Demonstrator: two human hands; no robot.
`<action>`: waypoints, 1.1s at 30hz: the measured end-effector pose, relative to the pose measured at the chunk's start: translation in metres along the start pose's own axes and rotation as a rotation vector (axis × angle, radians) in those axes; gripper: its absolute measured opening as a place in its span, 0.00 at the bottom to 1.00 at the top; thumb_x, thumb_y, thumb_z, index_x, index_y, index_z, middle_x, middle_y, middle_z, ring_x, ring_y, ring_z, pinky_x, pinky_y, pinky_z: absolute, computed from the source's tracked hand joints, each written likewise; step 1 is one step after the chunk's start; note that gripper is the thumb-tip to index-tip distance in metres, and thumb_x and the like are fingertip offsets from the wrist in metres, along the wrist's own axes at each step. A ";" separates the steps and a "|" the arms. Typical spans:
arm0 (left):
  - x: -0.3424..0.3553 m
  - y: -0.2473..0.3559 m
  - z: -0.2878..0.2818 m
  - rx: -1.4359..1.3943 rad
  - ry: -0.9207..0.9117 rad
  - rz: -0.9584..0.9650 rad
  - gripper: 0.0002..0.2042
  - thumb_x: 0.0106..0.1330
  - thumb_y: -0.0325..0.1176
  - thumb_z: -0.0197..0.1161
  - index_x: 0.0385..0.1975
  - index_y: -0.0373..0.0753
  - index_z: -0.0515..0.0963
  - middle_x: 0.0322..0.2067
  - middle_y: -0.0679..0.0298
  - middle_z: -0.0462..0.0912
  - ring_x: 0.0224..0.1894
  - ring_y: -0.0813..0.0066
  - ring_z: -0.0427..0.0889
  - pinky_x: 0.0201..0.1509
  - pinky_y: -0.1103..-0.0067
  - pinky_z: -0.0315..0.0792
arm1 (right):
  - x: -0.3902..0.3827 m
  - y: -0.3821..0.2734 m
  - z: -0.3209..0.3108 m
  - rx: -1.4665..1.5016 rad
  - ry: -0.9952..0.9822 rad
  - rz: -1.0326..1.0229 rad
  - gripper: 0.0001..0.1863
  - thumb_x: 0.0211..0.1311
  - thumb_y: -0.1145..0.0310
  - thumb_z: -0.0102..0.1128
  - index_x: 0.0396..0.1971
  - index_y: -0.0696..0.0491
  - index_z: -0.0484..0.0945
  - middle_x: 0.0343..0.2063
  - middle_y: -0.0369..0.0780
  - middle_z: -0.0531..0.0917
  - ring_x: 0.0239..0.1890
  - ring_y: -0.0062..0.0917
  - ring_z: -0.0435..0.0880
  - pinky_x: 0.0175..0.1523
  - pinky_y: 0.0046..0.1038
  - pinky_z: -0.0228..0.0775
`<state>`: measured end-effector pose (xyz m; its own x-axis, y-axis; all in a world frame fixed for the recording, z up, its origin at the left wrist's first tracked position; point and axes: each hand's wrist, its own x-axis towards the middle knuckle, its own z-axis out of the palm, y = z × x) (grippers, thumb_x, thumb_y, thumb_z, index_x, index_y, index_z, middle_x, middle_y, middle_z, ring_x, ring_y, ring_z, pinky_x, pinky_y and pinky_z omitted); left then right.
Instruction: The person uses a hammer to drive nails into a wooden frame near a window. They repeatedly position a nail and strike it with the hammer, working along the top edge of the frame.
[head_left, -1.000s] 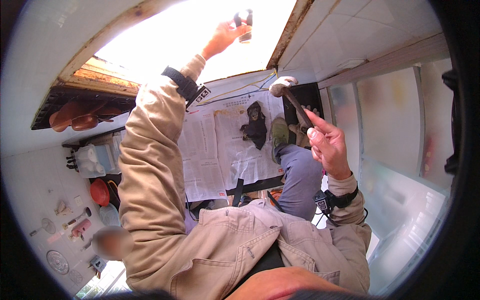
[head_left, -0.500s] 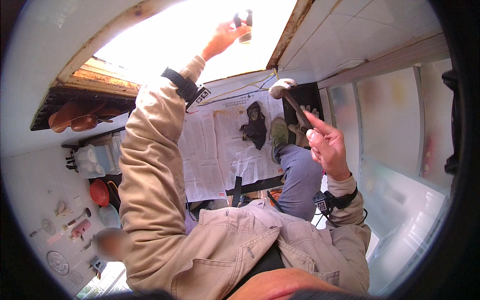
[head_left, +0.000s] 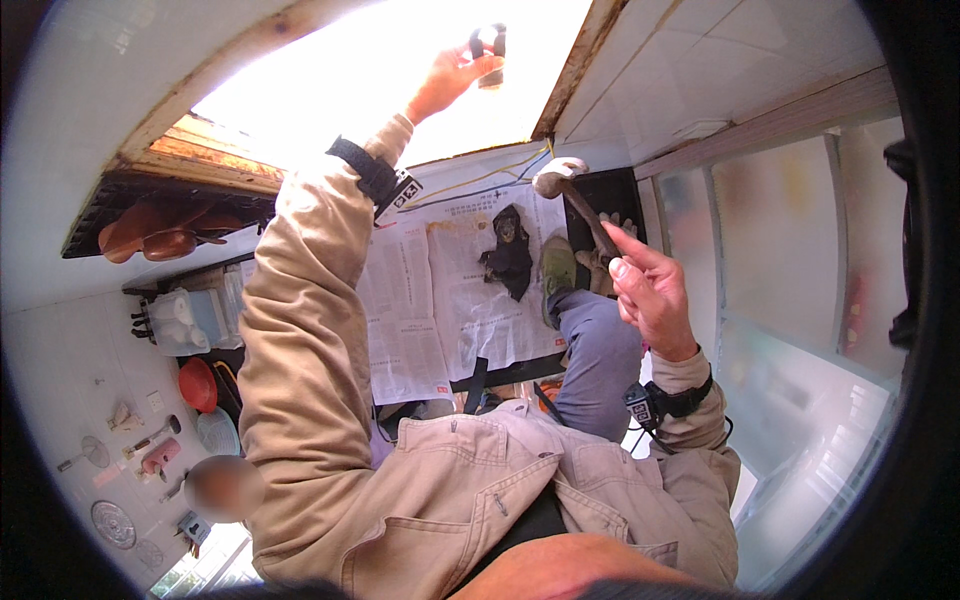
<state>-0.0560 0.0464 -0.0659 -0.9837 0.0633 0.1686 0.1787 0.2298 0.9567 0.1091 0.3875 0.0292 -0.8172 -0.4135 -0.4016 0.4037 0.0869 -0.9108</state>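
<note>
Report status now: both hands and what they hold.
Left hand raised, pinching a small dark object against the bright opening. Right hand gripping a hammer, head up. Nothing between them.

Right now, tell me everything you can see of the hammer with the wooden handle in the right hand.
The hammer with the pale metal head and brown wooden handle is gripped low on its handle by the right hand, forefinger stretched along the shaft. It points up and away from the person, tilted left, the head at the far end. The head looks worn and whitish, rounded on top. It touches nothing but the hand; behind it lie a dark panel and newspaper sheets.
</note>
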 end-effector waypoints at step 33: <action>0.017 -0.035 0.001 0.104 0.055 0.051 0.11 0.66 0.39 0.68 0.41 0.39 0.85 0.30 0.68 0.84 0.30 0.83 0.76 0.35 0.81 0.71 | 0.102 -0.055 0.115 0.028 0.276 -0.478 0.20 0.71 0.72 0.51 0.60 0.59 0.75 0.20 0.26 0.67 0.22 0.08 0.58 0.25 0.15 0.53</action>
<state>-0.0795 0.0401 -0.0966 -0.9723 0.0249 0.2323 0.2275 0.3273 0.9171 0.0509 0.2360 0.0497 -0.9881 -0.1479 0.0426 -0.0313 -0.0784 -0.9964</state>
